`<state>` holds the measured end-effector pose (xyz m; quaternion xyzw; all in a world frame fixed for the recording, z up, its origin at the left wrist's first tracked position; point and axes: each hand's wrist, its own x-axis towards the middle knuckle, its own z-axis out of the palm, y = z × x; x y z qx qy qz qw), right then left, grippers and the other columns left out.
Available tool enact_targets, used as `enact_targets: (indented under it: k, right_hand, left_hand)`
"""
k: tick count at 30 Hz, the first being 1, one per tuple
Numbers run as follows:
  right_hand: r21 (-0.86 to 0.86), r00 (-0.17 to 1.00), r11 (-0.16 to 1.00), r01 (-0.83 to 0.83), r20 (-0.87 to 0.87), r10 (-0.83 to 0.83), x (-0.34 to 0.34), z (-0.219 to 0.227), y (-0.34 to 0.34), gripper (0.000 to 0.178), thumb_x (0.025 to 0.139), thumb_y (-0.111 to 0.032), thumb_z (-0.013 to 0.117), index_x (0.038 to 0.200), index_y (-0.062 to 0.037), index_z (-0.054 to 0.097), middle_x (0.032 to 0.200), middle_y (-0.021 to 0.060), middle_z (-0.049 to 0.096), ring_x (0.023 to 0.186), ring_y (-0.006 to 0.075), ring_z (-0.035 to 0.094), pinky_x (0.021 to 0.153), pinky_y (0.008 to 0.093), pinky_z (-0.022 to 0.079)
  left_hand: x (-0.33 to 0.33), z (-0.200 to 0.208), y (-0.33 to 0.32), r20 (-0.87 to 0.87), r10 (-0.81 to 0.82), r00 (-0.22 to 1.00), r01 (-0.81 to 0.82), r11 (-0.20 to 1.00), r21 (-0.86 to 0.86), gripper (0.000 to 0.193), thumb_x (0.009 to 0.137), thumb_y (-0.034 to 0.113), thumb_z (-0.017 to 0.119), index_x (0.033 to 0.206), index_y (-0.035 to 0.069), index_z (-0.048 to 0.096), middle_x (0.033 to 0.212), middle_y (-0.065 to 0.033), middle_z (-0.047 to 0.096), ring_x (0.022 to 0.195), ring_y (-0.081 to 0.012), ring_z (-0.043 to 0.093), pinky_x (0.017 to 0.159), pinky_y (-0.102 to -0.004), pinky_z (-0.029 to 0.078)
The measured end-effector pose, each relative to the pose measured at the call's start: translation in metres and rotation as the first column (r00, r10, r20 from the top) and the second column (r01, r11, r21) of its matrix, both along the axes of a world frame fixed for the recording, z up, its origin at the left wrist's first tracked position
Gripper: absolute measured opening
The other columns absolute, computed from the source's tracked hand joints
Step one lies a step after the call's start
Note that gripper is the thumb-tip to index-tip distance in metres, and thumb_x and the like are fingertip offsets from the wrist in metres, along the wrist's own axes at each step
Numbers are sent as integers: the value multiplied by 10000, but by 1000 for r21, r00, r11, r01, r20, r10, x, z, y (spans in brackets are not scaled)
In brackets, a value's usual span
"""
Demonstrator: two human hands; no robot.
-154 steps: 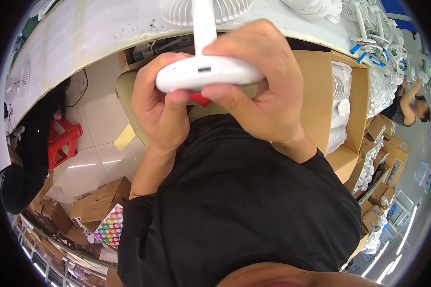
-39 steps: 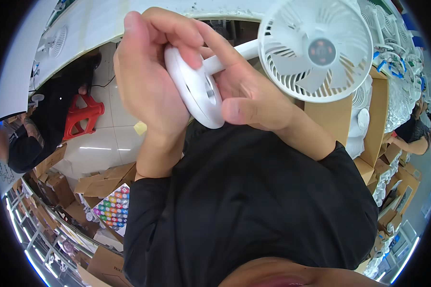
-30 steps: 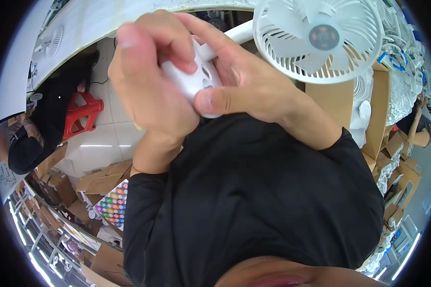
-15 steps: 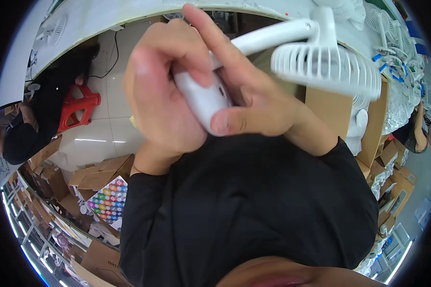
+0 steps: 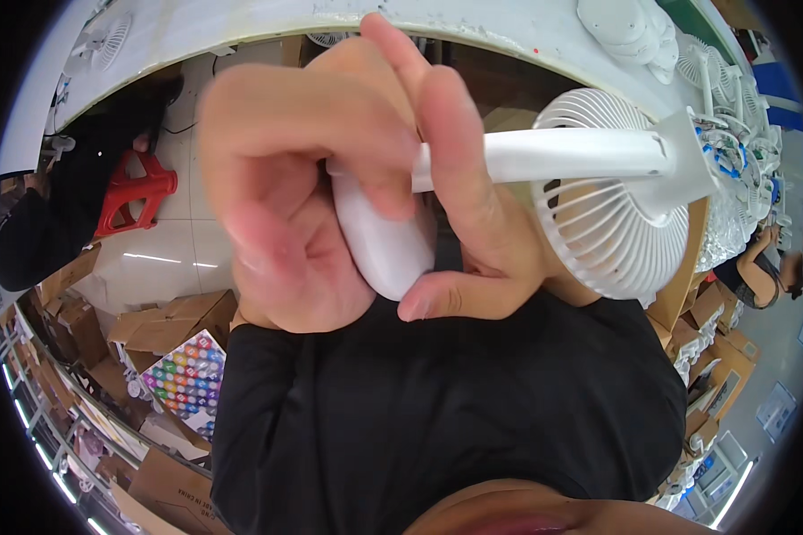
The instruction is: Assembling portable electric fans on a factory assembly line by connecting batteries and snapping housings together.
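A white desk fan point(image 5: 589, 153) is held up in front of my chest, its stem lying sideways and its slatted round cage out to the right. My left hand point(image 5: 285, 196) curls round the smooth, rounded base point(image 5: 385, 245) from the left, its bent fingers slightly blurred. From the right, my right hand point(image 5: 491, 241) grips where stem and base meet, index finger raised by the stem and thumb at the base's lower end. The fingers hide the base's upper part. The cage's slats show beside and below the stem.
Beyond my hands runs a white worktable point(image 5: 268, 20), with white fan parts point(image 5: 629, 36) and more fans at its right. A red stool point(image 5: 134, 192) and a person in dark clothes are at left. Cardboard boxes point(image 5: 174, 321) stand lower left. Another person point(image 5: 763, 272) is at far right.
The fan has been turned in my hands: its cage has swung from edge-on to showing its slatted side, and the stem lies more level. Both hands still hold it, slightly lower.
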<state>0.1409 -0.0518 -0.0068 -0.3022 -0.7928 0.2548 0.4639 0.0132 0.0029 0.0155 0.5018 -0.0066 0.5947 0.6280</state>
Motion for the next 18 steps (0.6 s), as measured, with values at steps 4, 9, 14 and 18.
enact_targets:
  k: [4, 9, 14, 18]
  right_hand:
    - [232, 979, 958, 166, -153, -133, -6, -13, 5, 1054, 818, -496, 690, 1541, -32, 79, 1570, 293, 68, 1400, 394, 262, 1131, 470, 189]
    - [347, 973, 921, 176, -205, -108, -3, -12, 12, 863, 883, -426, 663, 1541, -101, 210, 1515, 294, 191, 1261, 418, 375, 1044, 491, 330]
    - [225, 957, 965, 138, -281, -71, -7, -11, 10, 859, 855, -395, 693, 1531, -110, 247, 1469, 252, 277, 1128, 350, 459, 978, 449, 383]
    - [145, 939, 983, 114, -338, -59, -5, -7, 9, 857, 833, -370, 717, 1523, -117, 277, 1432, 219, 346, 1023, 295, 526, 926, 415, 426]
  left_hand:
    - [8, -2, 7, 0, 200, 980, -199, 976, 87, 548, 982, 474, 326, 1203, 2, 493, 1144, -204, 567, 995, -244, 555, 885, -336, 424]
    - [1, 0, -5, -289, -309, 906, 194, 910, -365, 520, 967, 428, 351, 1247, -3, 431, 1195, -196, 517, 1055, -252, 503, 926, -359, 393]
    - [7, 3, -11, -10, -454, 891, 386, 769, -509, 515, 920, 418, 348, 1198, 10, 492, 1185, -154, 536, 1032, -231, 501, 940, -346, 362]
    - [12, -1, -5, -58, -411, 910, 329, 801, -501, 403, 922, 335, 371, 1113, 6, 506, 1064, -160, 559, 922, -217, 512, 836, -326, 395]
